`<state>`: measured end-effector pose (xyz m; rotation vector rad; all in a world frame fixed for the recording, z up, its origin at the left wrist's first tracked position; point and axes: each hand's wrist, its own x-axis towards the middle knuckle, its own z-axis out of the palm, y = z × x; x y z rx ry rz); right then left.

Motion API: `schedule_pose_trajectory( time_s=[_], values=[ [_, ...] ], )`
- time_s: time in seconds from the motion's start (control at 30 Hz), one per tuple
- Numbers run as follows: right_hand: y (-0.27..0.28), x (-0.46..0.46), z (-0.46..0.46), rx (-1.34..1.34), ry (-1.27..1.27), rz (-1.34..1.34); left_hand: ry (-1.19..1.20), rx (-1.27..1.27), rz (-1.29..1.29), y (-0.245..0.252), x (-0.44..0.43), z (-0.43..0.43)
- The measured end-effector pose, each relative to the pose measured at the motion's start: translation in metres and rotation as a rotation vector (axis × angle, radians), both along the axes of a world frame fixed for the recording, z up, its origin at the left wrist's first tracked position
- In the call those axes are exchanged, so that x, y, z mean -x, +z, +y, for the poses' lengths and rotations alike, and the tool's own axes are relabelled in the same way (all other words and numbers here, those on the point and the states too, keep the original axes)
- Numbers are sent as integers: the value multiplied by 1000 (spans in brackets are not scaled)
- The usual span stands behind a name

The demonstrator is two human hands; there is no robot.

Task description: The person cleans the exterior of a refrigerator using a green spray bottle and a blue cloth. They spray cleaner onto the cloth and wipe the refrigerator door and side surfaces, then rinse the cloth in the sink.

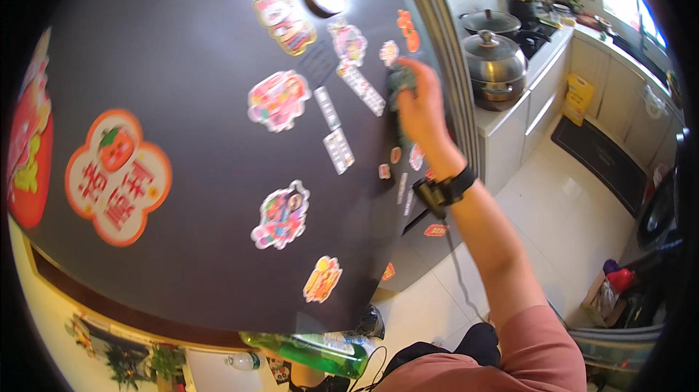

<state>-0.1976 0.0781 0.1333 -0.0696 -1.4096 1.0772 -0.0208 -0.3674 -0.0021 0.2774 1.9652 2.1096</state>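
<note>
My right hand (423, 100), with a black band on its wrist, grips a dark grey-green cloth (403, 79). It holds the cloth against the dark panel (202, 173) of what looks like a refrigerator, near its right edge. Colourful stickers surround the hand: a small flower-like one (389, 52) just above it, a white strip (362, 89) to its left and an orange one (407, 30) higher up. A black device (428, 198) with a cable sits by the wrist. My left hand is out of view.
Below the panel lies a green transparent bottle (322, 352). A round light (323, 0) glares on the panel. At right, a steel pot (494, 70) and a lidded pan (491, 23) stand on the counter. A dark mat (599, 162) and a yellow bag (578, 98) are on the floor.
</note>
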Motion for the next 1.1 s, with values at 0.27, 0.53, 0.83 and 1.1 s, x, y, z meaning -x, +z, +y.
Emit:
schedule_pose_trajectory(
  time_s=[0.27,0.53,0.83,1.1],
  values=[
    [66,-40,-62,-104,407,252,-33,-634,63,-1,23,36],
    [115,-118,-173,-668,302,382,-70,-643,137,16,32,52],
    [-37,-160,-226,-823,439,95,-215,-706,257,30,55,47],
    [29,-138,-192,-1068,137,90,-63,-657,148,36,64,49]
  ],
)
